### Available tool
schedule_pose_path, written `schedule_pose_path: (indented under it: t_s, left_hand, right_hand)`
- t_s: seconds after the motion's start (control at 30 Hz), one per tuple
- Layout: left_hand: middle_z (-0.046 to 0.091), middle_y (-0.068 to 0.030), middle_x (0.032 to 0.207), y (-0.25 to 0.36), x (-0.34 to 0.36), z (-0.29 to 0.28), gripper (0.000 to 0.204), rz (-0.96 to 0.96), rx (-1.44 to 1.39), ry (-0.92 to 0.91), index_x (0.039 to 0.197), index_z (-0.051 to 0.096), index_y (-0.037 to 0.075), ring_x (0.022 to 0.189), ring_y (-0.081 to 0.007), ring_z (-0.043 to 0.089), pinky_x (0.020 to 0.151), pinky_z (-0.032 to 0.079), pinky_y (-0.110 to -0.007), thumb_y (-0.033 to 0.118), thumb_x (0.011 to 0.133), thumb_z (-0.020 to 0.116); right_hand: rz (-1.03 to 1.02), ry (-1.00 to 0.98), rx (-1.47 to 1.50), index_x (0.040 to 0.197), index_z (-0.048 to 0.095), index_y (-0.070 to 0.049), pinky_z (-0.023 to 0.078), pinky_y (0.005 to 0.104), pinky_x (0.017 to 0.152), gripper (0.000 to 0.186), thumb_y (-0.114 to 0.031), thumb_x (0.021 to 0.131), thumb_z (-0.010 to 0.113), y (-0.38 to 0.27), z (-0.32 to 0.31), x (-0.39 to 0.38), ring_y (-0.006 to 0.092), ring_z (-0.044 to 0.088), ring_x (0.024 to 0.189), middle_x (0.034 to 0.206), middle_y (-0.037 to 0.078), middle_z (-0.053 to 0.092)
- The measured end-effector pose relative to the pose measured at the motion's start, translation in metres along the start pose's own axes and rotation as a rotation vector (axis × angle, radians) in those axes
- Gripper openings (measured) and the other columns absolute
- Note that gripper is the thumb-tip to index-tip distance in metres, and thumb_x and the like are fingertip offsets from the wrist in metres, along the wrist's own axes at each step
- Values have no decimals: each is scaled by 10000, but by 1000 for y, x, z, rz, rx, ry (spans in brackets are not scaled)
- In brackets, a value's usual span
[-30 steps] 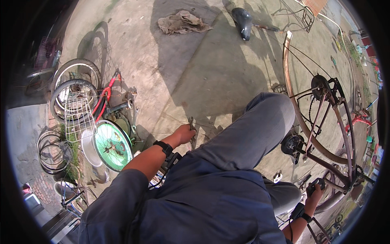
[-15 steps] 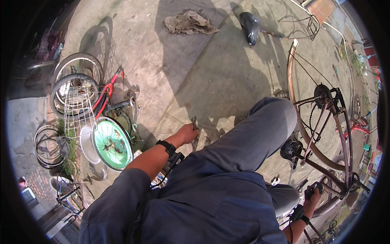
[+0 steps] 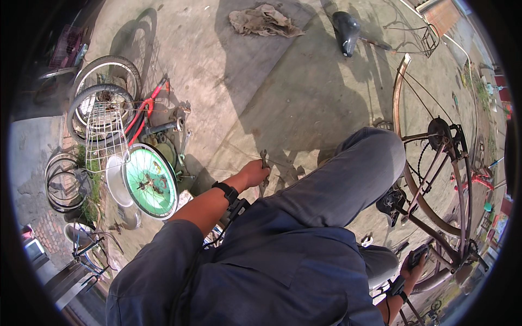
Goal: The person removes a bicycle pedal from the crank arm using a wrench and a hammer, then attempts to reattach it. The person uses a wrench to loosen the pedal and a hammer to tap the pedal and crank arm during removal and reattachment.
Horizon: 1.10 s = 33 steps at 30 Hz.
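Note:
My left hand is closed around a metal open-end wrench; its jaw sticks up past my fingers, above the concrete floor and left of my bent knee. Low at the right, my right hand grips a dark, blocky thing whose kind I cannot make out. It is beside the lower tubes of an old bicycle frame. A chain and a long rusty mudguard show on that bicycle. Nearer my knee, a black saddle-like part belongs to the same bicycle.
A black saddle with its post and a crumpled rag lie ahead on the concrete. At the left are bicycle wheels, a wire basket, a red frame part and a spoked wheel over a green basin.
The whole view has shifted slightly, with the floor items now a little higher and further right. Both hands keep their holds and have hardly moved.

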<state>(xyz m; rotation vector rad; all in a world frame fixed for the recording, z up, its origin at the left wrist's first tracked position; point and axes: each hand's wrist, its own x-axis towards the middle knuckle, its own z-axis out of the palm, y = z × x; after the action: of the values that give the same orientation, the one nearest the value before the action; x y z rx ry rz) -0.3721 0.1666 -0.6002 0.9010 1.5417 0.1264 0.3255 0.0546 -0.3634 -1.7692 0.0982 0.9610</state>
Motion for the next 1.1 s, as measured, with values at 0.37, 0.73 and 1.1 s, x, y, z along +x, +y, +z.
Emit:
schedule_pose_path:
  t_s: [0.37,0.73,1.1]
  left_hand:
    - [703,-118,877,-10,0,-2,240,-19,-88,29,994,626,-10,708,-198,670,633,548,-339,226,960,596]
    - [684,-131,833,5,-12,-12,274,-118,-186,-20,1021,600,-44,674,-228,668,577,520,-372,221,957,570]
    - [687,-121,884,25,-7,-24,338,-196,-220,-54,1252,587,-33,666,-190,660,589,535,-337,164,985,522]
  right_hand:
    - [-2,-59,21,1180,675,-171,576,252,559,348,-449,976,624,-3,-6,3,142,686,691,940,-5,728]
    - [279,-618,-21,1189,695,-162,627,269,749,276,-309,955,688,-29,18,-17,135,725,906,1099,6,739]
    - [27,32,-93,1017,686,-193,534,221,505,339,-520,954,625,-12,29,-17,111,664,637,823,-43,693]
